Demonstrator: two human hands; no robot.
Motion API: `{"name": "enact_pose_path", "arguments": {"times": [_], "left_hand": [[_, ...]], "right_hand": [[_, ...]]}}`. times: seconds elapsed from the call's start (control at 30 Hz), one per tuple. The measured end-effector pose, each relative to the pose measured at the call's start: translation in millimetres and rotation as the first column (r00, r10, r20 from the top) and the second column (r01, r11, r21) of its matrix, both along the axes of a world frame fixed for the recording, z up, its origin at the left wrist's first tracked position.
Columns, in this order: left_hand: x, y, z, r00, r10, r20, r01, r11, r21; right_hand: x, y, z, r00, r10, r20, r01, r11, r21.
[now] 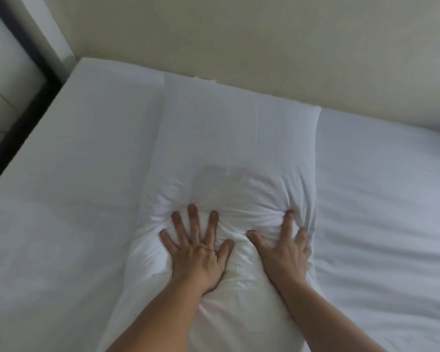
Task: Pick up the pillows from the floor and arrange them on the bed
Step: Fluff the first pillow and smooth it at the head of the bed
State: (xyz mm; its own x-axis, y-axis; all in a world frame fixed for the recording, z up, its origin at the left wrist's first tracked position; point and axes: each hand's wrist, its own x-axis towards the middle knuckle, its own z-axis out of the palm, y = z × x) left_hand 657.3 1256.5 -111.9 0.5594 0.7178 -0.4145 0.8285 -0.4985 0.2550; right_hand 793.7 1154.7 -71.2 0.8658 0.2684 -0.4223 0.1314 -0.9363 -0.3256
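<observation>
A long white pillow (234,148) lies on the bed (74,174), running from the wall toward me. My left hand (198,252) presses flat on its near part, fingers spread wide. My right hand (285,250) presses beside it near the pillow's right edge, fingers apart and sunk into the cover. The fabric bunches into creases between and around both hands. Neither hand grips anything.
A cream wall (264,41) runs along the far side of the bed. At the left, a dark frame (23,80) borders the mattress edge, with a pale surface beyond it. White sheet extends on both sides of the pillow.
</observation>
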Motion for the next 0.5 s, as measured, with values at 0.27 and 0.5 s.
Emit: {"name": "enact_pose_path", "arguments": {"times": [0.27, 0.5], "left_hand": [[11, 14, -11, 0.998, -0.044, 0.043, 0.050, 0.990, -0.129], [-44, 61, 77, 0.991, -0.063, 0.114, 0.114, 0.841, -0.529]], "right_hand": [[1, 17, 15, 0.988, -0.153, -0.006, 0.153, 0.988, -0.003], [-54, 22, 103, 0.985, 0.039, 0.171, -0.042, 0.999, 0.014]]}}
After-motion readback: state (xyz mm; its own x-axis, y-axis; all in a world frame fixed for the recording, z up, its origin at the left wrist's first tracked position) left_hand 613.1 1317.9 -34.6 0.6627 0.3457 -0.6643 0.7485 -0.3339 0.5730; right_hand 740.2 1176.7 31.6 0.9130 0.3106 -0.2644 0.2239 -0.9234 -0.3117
